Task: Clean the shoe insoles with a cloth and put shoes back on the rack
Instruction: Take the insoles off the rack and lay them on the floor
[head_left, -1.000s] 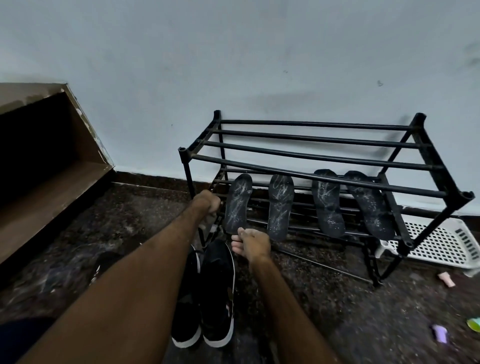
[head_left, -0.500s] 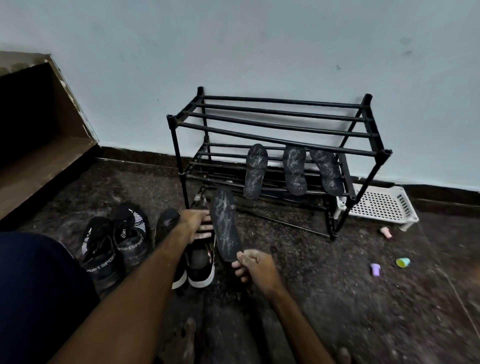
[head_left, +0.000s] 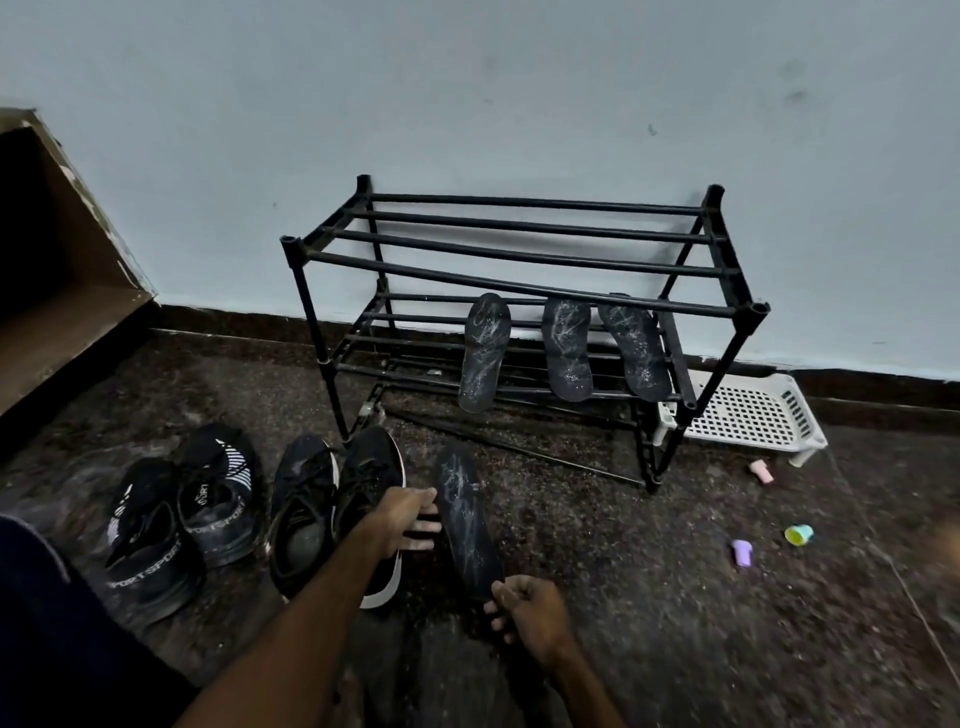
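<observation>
My right hand (head_left: 524, 613) pinches the heel end of a dusty black insole (head_left: 465, 519), which points away from me above the floor. My left hand (head_left: 408, 519) reaches over a black shoe with a white sole (head_left: 371, 478), its fingers straight and touching the insole's left edge. A second black shoe (head_left: 301, 504) lies beside it. Three more dusty insoles (head_left: 566, 351) lean on the lower bars of the black metal rack (head_left: 519, 260). No cloth is in view.
A pair of black sport shoes (head_left: 182, 514) lies on the floor at the left. A white plastic basket (head_left: 748, 415) sits right of the rack. Small pink, purple and green objects (head_left: 743, 551) are scattered on the floor at the right. A brown step (head_left: 62, 332) rises at the left.
My right hand has drawn one insole off the rack toward me. My left hand left the rack post and came down beside the insole. My view has backed away from the rack.
</observation>
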